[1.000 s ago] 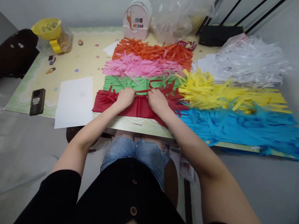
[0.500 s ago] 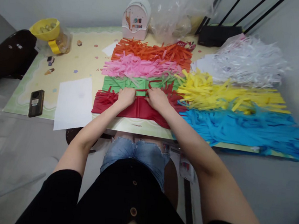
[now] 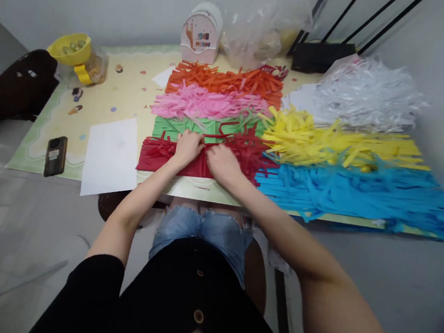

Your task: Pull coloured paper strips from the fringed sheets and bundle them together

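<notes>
A dark red fringed tissue paper sheet lies flat at the table's front edge, its cut strips bunched at both ends. At its upper edge my left hand is closed, pinching the red paper. My right hand rests just to the right on the plain middle of the same sheet; motion smears its fingers. Behind the red sheet lies a green fringed sheet, partly covered by it. A thin red strip lies on the table in front.
Pink and orange fringed sheets lie behind. To the right are yellow, blue and white fringed piles. White paper, a phone and a yellow-topped jar stand or lie left.
My right hand has moved left and toward me, from the upper edge onto the red sheet's middle. My left hand stays near the upper edge.
</notes>
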Tool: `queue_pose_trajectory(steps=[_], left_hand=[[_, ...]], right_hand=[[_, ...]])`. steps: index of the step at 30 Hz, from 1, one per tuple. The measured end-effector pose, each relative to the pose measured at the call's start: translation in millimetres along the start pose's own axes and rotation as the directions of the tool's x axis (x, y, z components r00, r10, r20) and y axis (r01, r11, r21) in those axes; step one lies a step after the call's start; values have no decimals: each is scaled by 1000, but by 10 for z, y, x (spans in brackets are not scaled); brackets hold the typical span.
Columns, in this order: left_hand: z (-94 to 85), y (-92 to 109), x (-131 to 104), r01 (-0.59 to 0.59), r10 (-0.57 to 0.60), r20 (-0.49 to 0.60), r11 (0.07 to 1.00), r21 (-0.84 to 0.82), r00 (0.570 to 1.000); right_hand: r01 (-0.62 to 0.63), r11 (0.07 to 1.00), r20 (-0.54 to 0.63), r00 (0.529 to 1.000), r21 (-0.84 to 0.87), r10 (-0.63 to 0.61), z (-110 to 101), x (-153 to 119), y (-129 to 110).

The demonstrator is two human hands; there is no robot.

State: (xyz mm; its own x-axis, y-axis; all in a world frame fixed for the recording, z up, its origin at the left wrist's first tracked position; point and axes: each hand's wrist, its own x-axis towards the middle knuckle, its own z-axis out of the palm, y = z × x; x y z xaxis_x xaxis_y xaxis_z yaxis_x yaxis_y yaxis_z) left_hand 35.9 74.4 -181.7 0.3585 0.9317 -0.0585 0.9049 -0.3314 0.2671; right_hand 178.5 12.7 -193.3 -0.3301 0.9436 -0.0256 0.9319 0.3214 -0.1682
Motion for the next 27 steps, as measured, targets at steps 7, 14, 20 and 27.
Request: queue_pose_trajectory(steps=[7,14,20,27], left_hand=[[-1,22,-78,-38,41,-43,997,68,998],[-802,280,-46,-57,47,-409,998,-11,911],[-1591,170,364,-109,-113,-575,935,-338,810],[-1898,-83,-42,-184,90,-350,951,-247,932]], right_hand=[[-44,998,63,997,46,41,279,-143,-380],[-125,986,130,985,107,111,88,-115,-430],[-145,989,157,978,34,138,-33,-25,-577],[-123,990,224,965,-67,135,-48,29,-653]])
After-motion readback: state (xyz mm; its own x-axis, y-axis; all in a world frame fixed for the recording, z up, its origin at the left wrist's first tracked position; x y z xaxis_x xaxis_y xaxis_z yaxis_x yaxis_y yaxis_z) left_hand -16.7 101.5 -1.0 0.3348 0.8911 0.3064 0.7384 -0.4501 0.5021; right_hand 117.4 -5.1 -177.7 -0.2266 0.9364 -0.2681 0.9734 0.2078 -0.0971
